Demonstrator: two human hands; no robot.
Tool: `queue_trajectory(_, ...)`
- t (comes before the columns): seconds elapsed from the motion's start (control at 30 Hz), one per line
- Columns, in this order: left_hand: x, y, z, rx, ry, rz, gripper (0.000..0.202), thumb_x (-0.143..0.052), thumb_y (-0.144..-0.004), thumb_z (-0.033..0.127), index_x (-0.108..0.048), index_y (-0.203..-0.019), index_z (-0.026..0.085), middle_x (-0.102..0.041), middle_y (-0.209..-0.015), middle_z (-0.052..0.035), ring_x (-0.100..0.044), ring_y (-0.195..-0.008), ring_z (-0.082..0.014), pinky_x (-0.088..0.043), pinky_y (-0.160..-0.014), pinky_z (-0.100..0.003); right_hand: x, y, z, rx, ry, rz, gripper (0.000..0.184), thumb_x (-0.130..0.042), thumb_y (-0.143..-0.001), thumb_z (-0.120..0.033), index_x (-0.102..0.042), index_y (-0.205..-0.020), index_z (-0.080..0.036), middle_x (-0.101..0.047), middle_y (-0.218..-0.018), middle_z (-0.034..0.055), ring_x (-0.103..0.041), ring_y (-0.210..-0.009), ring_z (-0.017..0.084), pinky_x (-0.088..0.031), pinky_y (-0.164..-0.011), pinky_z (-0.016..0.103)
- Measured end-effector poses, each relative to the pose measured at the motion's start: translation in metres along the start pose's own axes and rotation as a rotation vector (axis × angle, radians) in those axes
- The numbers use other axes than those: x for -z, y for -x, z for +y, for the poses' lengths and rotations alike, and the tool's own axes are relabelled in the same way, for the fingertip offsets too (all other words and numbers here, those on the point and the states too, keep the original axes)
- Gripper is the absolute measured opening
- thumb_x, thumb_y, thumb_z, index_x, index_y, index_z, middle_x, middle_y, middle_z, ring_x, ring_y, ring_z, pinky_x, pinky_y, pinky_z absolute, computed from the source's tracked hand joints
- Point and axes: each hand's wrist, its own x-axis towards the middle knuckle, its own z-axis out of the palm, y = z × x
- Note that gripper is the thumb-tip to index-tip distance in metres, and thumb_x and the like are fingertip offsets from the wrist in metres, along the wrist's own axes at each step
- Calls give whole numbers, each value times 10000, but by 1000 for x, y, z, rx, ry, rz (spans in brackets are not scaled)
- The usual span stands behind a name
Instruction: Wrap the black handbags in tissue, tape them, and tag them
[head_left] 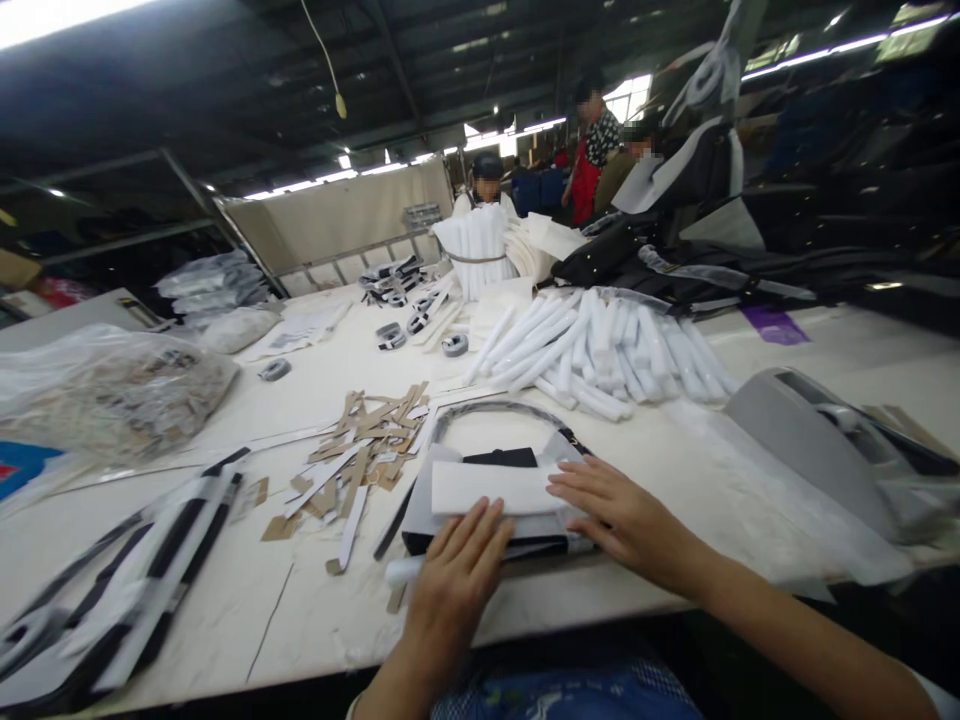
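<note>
A black and grey bag [420, 520] lies near the table's front edge, its wrapped handle [510, 407] looping away from me. A folded white sheet [480, 488], soft like foam or paper, rests across the bag. My left hand [459, 565] presses on the sheet's near edge with fingers outstretched. At the sheet's right end, my right hand [619, 510] lies flat with its fingers extended over the corner. A white roll [403, 571] pokes out beside my left hand.
Cardboard strips [360, 450] are scattered to the left, with wrapped bags [142, 570] beyond them. White tubes [600, 345] are heaped behind the bag. A grey tape dispenser-like object [817, 440] stands right. Other people [592, 150] are in the background.
</note>
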Motion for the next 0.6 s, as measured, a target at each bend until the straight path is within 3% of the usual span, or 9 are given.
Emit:
queue_trajectory(0.1,15,16,-23,19,-113,-125,434,-478,-1003,241,-469,-1434,191,-505,-1480,-51,-493,-1347,-235,-432,-1067,-405,-9,20,-17,74,92,-22,512,-589,-947,-268,-472,-1441,-204,-520,-1463,79,-432,-1381,273,-286,-1184,522)
queue_trajectory(0.17,17,20,-31,25,-127,-169,465,-484,-1003,226,-425,-1464,208,-514,-1474,-42,-501,-1339,-202,-395,-1104,-384,-23,28,-19,78,168,-10,547,-553,-944,-173,-424,-1475,-183,-499,-1480,96,-454,-1363,276,-311,-1167,527)
queue_trajectory(0.27,12,17,-36,43,-75,-173,436,-513,-995,228,-465,-1429,233,-591,-1404,-21,-572,-1259,-170,-317,-1171,-407,-41,31,-10,95,255,57,530,-442,-952,-49,-442,-1463,-190,-544,-1442,84,-506,-1316,239,-342,-1151,499)
queue_trajectory(0.33,5,13,-37,43,-30,-186,389,-525,-988,229,-515,-1377,235,-625,-1366,-12,-600,-1222,-178,-277,-1197,-461,-44,29,-3,107,280,72,503,-414,-963,-45,-478,-1438,-200,-561,-1426,72,-523,-1298,234,-324,-1161,514)
queue_trajectory(0.4,-3,11,-38,22,-35,-193,347,-511,-982,203,-557,-1325,215,-618,-1373,-35,-585,-1248,-215,-321,-1172,-501,-40,26,0,99,286,75,507,-404,-958,-37,-495,-1427,-207,-567,-1420,66,-531,-1291,240,-297,-1174,540)
queue_trajectory(0.53,-21,19,-40,-33,-143,-51,321,-402,-991,136,-625,-1219,176,-647,-1330,-62,-619,-1213,-226,-514,-1002,-407,-37,33,-11,46,149,154,638,-403,-875,28,-492,-1443,-249,-585,-1400,51,-539,-1295,253,-345,-1160,533)
queue_trajectory(0.6,-33,23,-44,-51,-168,77,346,-345,-1016,161,-654,-1171,177,-696,-1254,-35,-670,-1132,-186,-549,-939,-328,-48,42,-23,-13,-146,181,582,-525,-851,-48,-589,-1356,-331,-674,-1279,19,-627,-1186,259,-496,-1055,430)
